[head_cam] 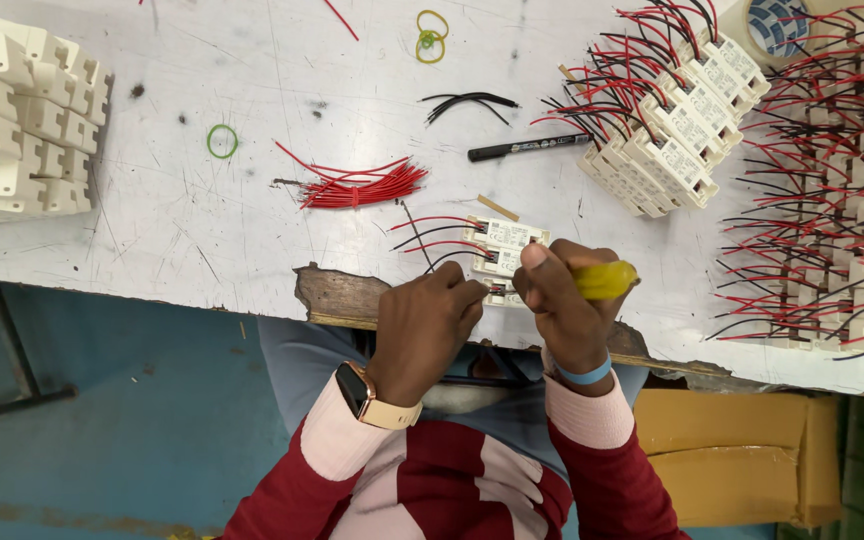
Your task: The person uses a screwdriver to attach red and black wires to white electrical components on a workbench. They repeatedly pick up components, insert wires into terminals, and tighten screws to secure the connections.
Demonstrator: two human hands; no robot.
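The left hand (424, 325) covered the lowest white module (505, 296), so its wire join could not be told. The right hand (564, 305) hid the yellow tool's (607, 280) tip. The picture's edges cut the stacked housings (12, 120) at the table's (202, 220) left end and the wired modules (842, 200) at its right.

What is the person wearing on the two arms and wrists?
Both arms have long sleeves with broad dark red and pale pink stripes, each ending in a pale pink cuff. The left wrist carries a smartwatch with a dark rectangular face, a gold-coloured case and a beige strap. The right wrist carries a thin light blue wristband. Both hands are bare, without gloves; no rings can be made out.
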